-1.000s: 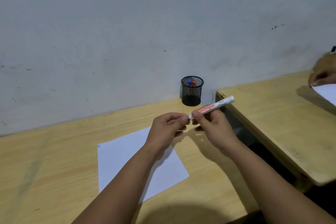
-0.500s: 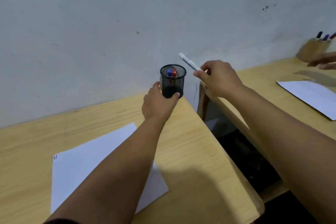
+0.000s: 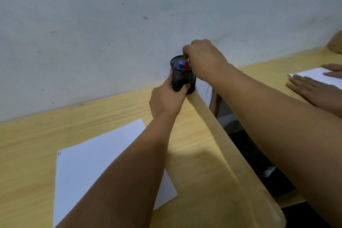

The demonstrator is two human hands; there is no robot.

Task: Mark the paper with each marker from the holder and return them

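Note:
A black mesh holder [image 3: 183, 81] stands at the far right corner of my wooden table [image 3: 203, 163], against the wall. My left hand [image 3: 166, 102] grips its lower wall. Inside it a blue-capped marker [image 3: 180, 65] and a red-capped marker [image 3: 186, 65] stand upright. My right hand [image 3: 203, 59] hovers over the rim with fingertips pinched on a white marker [image 3: 188, 59]; only a sliver of it shows, the rest is hidden by my fingers. The white paper [image 3: 96, 163] lies to the lower left, with small coloured marks [image 3: 59, 153] at its top left corner.
A gap [image 3: 249, 144] separates my table from a second wooden table [image 3: 268, 74] on the right. There another person's hand [image 3: 311, 89] rests beside a white sheet [image 3: 314, 75]. A brown object [image 3: 335, 42] sits at the right edge. The wall rises directly behind the holder.
My right hand has brought the white marker from the air beside the holder down into its rim. My left hand stays on the holder. The view has shifted closer.

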